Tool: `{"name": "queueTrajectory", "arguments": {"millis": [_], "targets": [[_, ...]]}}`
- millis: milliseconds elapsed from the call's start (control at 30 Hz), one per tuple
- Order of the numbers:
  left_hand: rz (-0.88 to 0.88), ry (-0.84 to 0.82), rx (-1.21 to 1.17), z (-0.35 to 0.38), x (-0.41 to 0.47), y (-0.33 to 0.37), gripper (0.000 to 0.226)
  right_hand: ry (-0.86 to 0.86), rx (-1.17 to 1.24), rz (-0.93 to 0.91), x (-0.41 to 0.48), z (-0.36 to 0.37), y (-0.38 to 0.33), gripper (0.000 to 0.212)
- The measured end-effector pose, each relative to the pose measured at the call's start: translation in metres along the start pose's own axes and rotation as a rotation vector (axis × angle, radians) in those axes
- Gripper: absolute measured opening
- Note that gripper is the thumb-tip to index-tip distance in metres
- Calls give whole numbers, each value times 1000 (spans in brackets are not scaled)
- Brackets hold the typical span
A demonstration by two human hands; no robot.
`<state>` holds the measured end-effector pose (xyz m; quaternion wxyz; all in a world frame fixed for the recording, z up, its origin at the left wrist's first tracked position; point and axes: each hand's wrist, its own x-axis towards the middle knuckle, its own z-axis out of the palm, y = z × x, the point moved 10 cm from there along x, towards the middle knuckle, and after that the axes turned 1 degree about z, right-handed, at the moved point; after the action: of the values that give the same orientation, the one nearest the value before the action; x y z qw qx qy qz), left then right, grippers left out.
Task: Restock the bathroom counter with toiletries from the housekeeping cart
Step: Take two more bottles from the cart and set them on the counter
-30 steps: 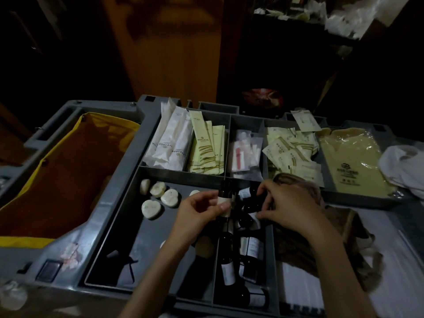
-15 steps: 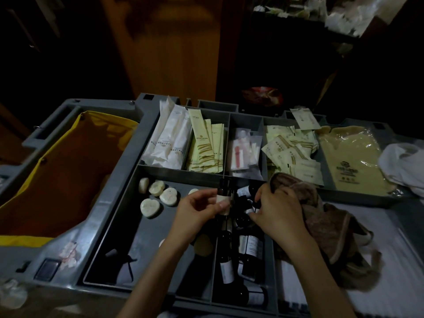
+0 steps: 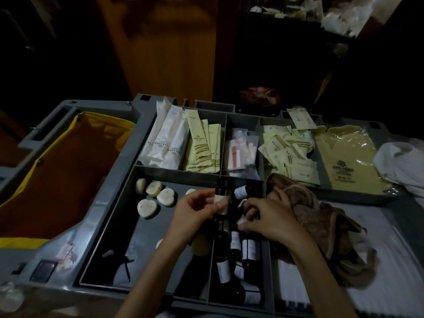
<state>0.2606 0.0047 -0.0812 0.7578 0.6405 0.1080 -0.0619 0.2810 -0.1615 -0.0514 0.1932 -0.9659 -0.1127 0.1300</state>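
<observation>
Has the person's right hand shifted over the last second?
Yes. The right hand has drawn back toward the person, away from the grey divider wall behind the dark labelled bottles, uncovering more of the brown cloth.

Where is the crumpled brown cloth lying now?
In the head view, the crumpled brown cloth lies right of centre on the grey plastic cart, beside the right hand, just nearer than the pale yellow sachets.

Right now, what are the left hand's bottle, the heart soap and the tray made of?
Bottle: dark glossy plastic or glass, cannot tell which; paper-looking label. Soap: matte pale speckled bar. Tray: matte grey moulded plastic, going by its rigid dividers.
</observation>
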Motion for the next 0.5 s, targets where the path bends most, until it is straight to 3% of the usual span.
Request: {"name": "queueTrajectory", "arguments": {"millis": [200, 500], "targets": [[-14, 21, 6, -1, 0, -1, 32, -71, -70, -3, -1, 0, -4, 36], [-14, 3, 14, -3, -4, 1, 26, -136, 102, 82, -3, -1, 13, 36]]}}
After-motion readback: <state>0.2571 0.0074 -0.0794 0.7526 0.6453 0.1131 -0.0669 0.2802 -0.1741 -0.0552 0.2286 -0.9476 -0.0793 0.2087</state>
